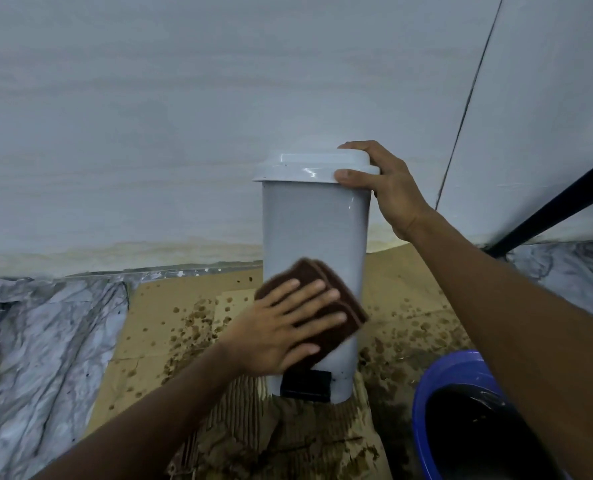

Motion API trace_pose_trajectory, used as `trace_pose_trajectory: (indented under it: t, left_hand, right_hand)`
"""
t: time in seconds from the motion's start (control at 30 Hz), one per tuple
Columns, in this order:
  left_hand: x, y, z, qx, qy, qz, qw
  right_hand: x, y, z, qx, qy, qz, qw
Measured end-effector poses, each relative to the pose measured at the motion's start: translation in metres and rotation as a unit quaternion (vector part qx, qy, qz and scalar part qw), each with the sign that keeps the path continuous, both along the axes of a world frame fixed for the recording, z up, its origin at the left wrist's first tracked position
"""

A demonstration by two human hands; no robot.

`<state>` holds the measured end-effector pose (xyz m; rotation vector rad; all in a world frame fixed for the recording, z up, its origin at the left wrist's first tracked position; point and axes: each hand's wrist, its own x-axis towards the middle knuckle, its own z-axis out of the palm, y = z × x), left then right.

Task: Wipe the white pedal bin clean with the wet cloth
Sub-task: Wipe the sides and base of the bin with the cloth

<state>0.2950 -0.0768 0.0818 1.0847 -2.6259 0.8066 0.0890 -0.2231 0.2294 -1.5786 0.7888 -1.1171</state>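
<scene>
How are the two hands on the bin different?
The left hand lies flat with straight fingers, pressing the brown cloth low on the white pedal bin; the right hand curls round the lid edge up top. The left hand works through cloth; the right hand touches bare plastic. Both are on the bin.

Cloth (pixel 310 271) blurred, half hidden under left hand (pixel 281 329).
</scene>
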Motion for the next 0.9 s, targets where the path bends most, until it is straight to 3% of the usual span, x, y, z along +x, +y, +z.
trace_pose_trajectory:
  t: [0.13,0.33,0.67,0.9]
  left_hand:
    - [-0.01,-0.015,0.02,-0.031,0.166,0.126,0.978]
    - [-0.106,-0.018,0.02,-0.046,0.385,0.283,0.877]
    - [-0.148,-0.014,-0.01,-0.082,0.456,0.358,0.811]
    - [-0.163,0.017,-0.07,-0.082,0.44,0.347,0.824]
  right_hand:
    - [0.016,0.004,0.002,-0.008,0.007,-0.01,1.0]
    - [0.026,0.009,0.002,-0.041,0.039,-0.02,0.998]
    - [0.028,0.018,0.002,-0.06,0.059,-0.044,0.995]
    - [0.03,0.02,0.0,-0.06,0.063,-0.051,0.995]
